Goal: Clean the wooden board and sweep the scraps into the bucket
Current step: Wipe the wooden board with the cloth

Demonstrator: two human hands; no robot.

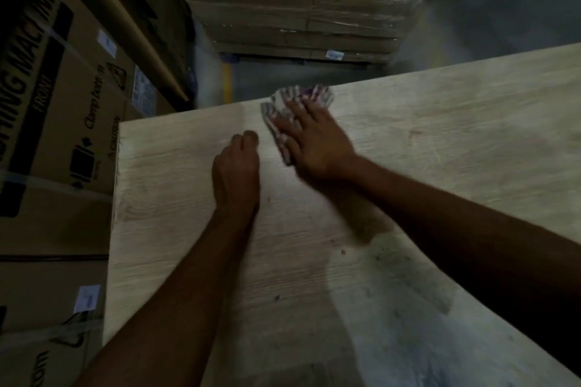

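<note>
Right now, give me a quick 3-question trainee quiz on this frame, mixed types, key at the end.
1. Multiple choice: what lies under the right hand? A) a brush B) a striped cloth C) a sponge
2. True or false: a bucket is visible beside the wooden board.
3. Short answer: which hand touches the board with no cloth under it?

Key: 1. B. 2. False, no bucket is in view. 3. The left hand.
</note>
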